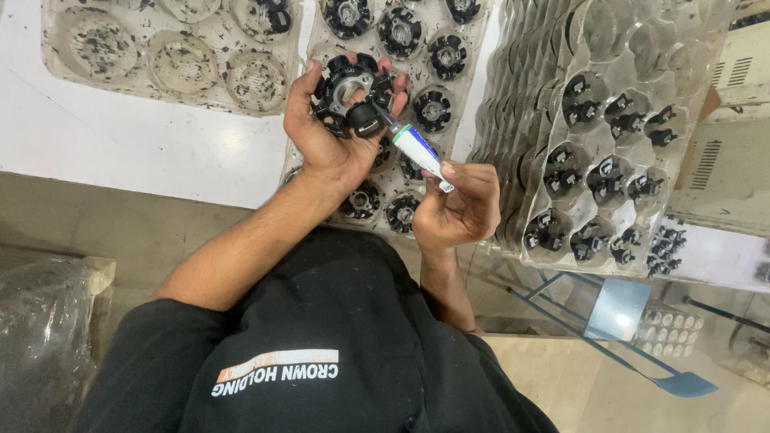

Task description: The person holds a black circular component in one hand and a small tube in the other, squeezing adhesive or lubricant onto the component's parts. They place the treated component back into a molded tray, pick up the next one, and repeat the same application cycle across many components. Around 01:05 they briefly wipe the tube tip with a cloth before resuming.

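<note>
Left hand [329, 136] grips a black stator [346, 92] over the middle tray [473, 48]; right hand [457, 204] clenches a tube [417, 148], nozzle on it. Many stators in the trays look untreated.

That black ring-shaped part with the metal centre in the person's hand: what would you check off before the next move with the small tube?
1. Black ring-shaped part with metal centre seated in the left hand: ok, fingers wrap its rim.
2. Small white tube with green and blue label pinched in the right hand: ok.
3. Tube's nozzle meets the part: ok, it reaches the rim.
4. Anything coming out of the tube: cannot tell.
5. Clear plastic tray of black parts directly below the hands: ok.
6. Stack of clear trays beside the right hand stands apart from it: ok.
</note>
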